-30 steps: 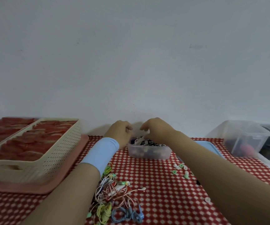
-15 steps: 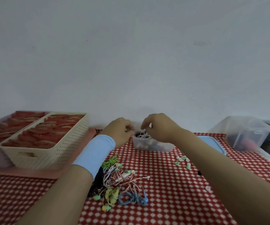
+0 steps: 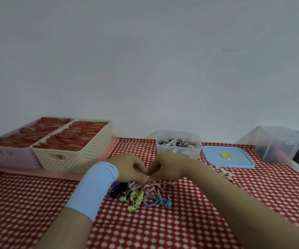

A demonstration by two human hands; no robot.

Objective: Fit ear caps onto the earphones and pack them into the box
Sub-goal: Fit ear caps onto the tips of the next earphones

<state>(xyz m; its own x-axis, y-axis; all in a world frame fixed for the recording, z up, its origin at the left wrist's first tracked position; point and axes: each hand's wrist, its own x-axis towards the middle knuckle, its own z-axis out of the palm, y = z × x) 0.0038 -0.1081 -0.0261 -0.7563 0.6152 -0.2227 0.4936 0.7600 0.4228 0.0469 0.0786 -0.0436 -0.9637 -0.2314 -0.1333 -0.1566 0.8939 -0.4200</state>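
Item in hand: a pink earphone (image 3: 151, 184), cord coiled, lay at the top of the earphone pile (image 3: 139, 194), in front of the clear box (image 3: 179, 151) on the person's side.
Left hand: the left hand (image 3: 129, 168) had its fingers curled, with the tips pinching the pink cord.
Right hand: the right hand (image 3: 166, 168) was curled likewise, pinching the same cord where it met the left.
Handling (judged): very light and limp, and liable to snag on neighbouring coils. Better taken at the stiff bud than by the thin wire.
Ear caps: the ear caps (image 3: 224, 172) were small, rounded, pale pieces lying loose to the front right of the box. They were probably soft and slippery.
Box: translucent rigid plastic with rounded corners, open, with wound earphones inside.
Lid: the blue lid (image 3: 235, 161) lay flat just right of the box.
Surface: a red-and-white checked cloth (image 3: 163, 227).
Surroundings: a perforated cream basket (image 3: 76, 157) stood on a pink tray (image 3: 55, 174) well left of the box, and a clear tub (image 3: 274, 144) stood well right of it.
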